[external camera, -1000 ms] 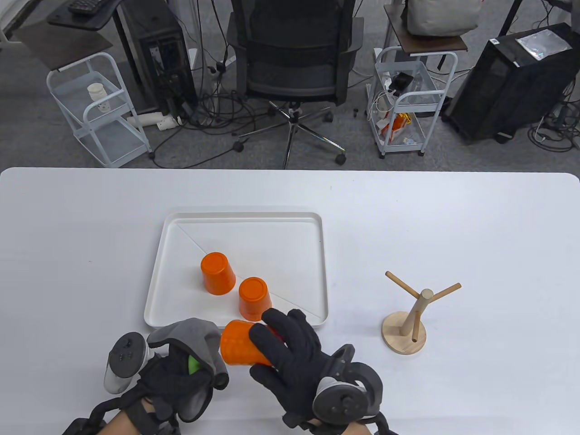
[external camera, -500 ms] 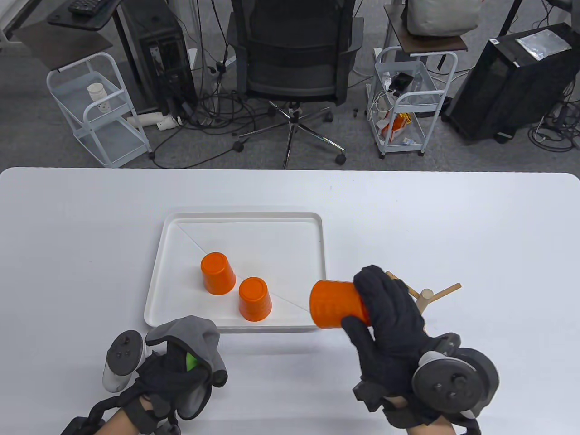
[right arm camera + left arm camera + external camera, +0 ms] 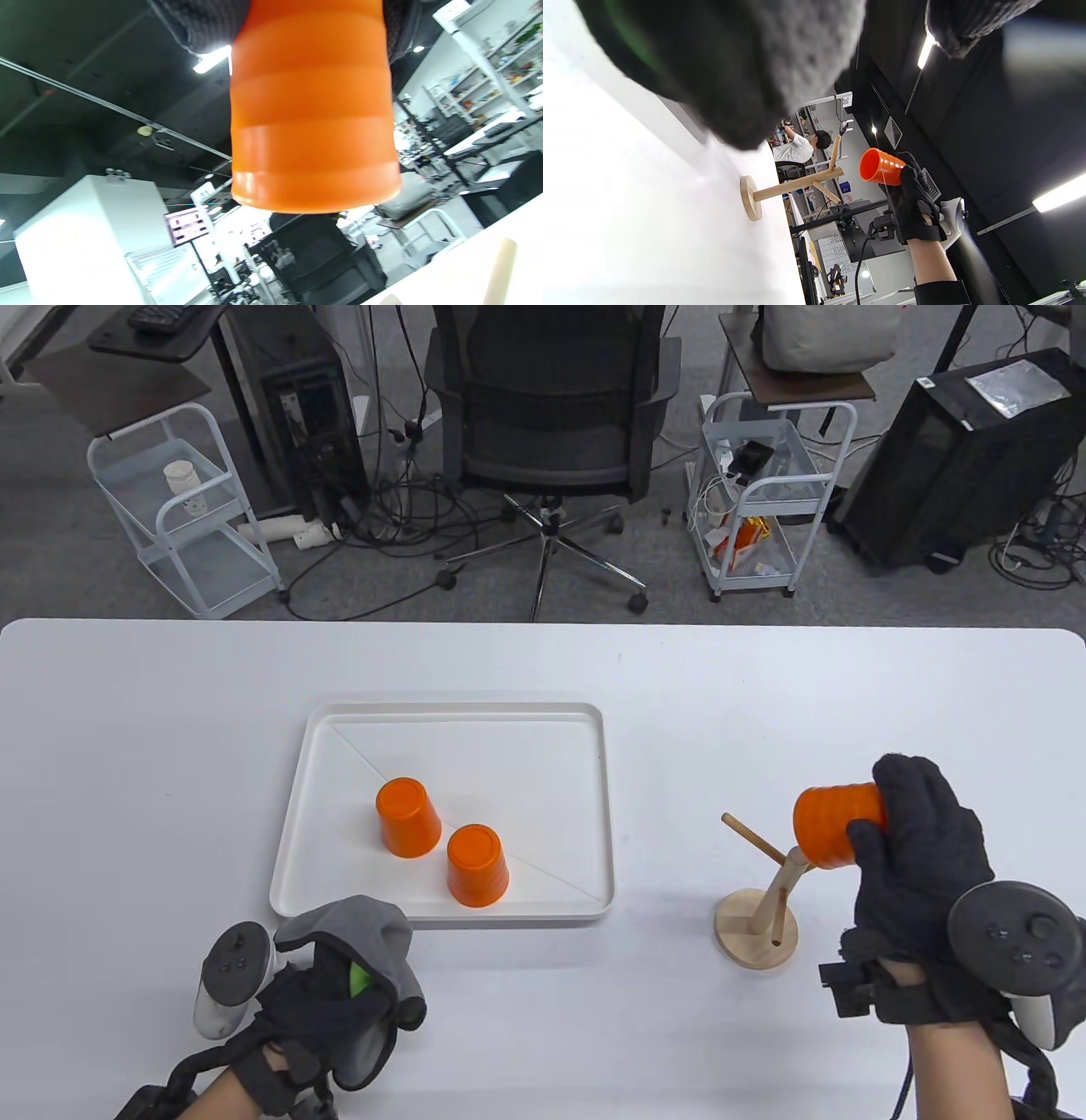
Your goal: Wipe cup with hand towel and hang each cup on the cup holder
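Right hand swung its ribbed orange plastic cup over from the white tray to the wooden peg cup holder, fingers wrapped round it, hiding one peg. Left hand grips the grey hand towel low on the counter; its fingers are mostly buried.

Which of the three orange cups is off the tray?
The cup held sideways in the right hand, just above the wooden cup holder. The other two cups stand upside down on the white tray.

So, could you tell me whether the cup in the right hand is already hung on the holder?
Not yet. The right hand holds the orange cup tipped sideways, mouth toward the cup holder; in the left wrist view it is clear of the pegs.
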### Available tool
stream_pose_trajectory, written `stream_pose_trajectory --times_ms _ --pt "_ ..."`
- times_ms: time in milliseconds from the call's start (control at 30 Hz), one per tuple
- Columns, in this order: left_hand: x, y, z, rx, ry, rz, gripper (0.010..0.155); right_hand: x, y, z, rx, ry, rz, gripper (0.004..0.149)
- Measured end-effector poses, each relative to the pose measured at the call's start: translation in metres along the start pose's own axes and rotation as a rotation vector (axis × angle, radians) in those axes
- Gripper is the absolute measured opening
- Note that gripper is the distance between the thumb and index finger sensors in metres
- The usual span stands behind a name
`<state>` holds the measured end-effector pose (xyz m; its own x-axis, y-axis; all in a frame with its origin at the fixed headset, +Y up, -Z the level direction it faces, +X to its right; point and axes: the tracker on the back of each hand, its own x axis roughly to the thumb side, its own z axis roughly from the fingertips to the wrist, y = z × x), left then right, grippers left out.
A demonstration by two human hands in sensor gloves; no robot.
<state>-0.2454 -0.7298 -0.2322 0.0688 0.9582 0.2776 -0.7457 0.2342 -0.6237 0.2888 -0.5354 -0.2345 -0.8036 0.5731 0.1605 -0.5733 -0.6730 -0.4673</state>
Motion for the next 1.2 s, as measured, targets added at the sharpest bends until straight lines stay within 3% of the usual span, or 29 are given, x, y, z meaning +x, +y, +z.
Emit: stream_pose_trajectory --times_ms 233,500,1200 --pt "-0.001 0.0 0.0 0.0 0.014 0.009 0.089 -0.044 0.009 -0.011 0.024 0.173 -0.021 0.062" --pt "-0.002 0.0 -0.001 -0.004 0.022 0.02 0.088 -0.074 0.024 -0.007 0.039 0.253 -0.043 0.06" --pt "-0.005 0.0 -0.001 -0.012 0.028 0.023 0.088 -0.096 0.06 0.001 0.103 0.333 -0.114 0.058"
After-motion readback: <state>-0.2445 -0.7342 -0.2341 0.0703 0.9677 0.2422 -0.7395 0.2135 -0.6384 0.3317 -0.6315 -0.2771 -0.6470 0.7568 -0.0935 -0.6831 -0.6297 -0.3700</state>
